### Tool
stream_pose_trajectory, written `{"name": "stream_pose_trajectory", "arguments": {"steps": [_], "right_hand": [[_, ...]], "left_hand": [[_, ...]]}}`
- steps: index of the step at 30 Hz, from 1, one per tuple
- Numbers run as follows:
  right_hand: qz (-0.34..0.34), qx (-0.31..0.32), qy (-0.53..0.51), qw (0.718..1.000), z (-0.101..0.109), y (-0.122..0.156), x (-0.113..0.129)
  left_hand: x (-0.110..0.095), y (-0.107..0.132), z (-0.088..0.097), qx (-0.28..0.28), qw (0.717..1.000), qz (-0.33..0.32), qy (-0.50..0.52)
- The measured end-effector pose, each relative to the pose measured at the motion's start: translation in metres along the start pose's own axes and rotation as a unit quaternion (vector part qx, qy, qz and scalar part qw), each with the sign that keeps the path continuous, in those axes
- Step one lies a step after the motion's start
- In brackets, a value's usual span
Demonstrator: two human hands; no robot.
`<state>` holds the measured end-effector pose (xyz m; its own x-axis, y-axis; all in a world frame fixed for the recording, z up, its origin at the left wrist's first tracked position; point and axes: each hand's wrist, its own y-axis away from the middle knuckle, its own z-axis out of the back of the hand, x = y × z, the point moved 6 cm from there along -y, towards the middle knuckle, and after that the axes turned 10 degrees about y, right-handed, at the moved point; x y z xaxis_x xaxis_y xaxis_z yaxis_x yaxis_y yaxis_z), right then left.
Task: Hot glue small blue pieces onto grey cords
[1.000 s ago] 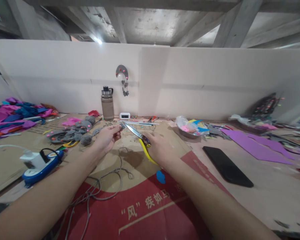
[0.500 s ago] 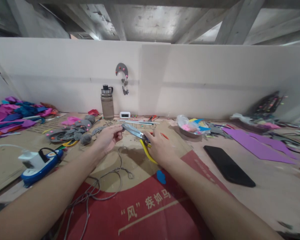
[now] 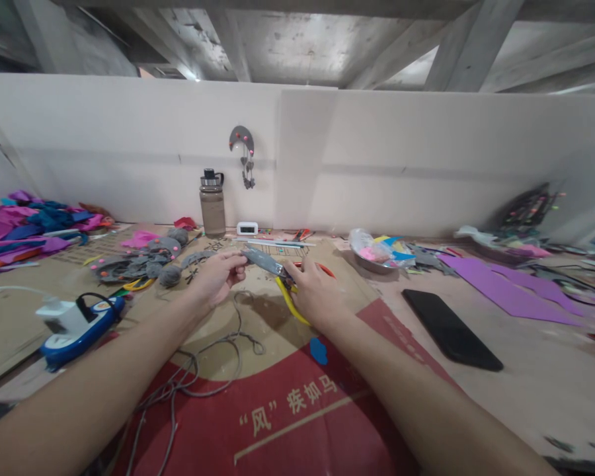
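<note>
My right hand [image 3: 317, 291] is closed around scissors [image 3: 265, 260] with yellow and red handles, held above the cardboard. Their blades point left toward my left hand [image 3: 222, 274]. Thumb and fingertips of that hand pinch a small grey piece, like felt, right at the blade tips; its outline blends with the metal. Below my hands a grey cord [image 3: 238, 334] lies in loose loops on the cardboard sheet [image 3: 277, 423], which is red with printed characters. A blue cut-out scrap [image 3: 318, 351] rests near my right wrist.
Grey felt pieces and yarn balls [image 3: 169, 276] lie left, behind a blue power strip [image 3: 82, 334]. A bottle [image 3: 213, 205] and small white clock [image 3: 247, 229] stand by the partition. To the right are a bowl of scraps [image 3: 377, 264], a black phone [image 3: 451, 329] and purple sheets [image 3: 506, 287].
My left hand has shifted very slightly right, and the scissors look more closed over the grey piece. My right hand has hardly moved; the view has drifted slightly.
</note>
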<state>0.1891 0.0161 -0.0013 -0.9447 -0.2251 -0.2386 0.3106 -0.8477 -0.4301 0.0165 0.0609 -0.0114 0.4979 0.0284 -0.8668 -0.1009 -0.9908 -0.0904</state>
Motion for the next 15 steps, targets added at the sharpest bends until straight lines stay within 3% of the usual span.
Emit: {"name": "stream_pose_trajectory", "arguments": {"steps": [15], "right_hand": [[0.021,0.0,0.004,1.0,-0.0002,-0.0004,-0.0004]], "left_hand": [[0.0005,-0.0008,0.0016,0.013,1.0,-0.008,0.0]]}}
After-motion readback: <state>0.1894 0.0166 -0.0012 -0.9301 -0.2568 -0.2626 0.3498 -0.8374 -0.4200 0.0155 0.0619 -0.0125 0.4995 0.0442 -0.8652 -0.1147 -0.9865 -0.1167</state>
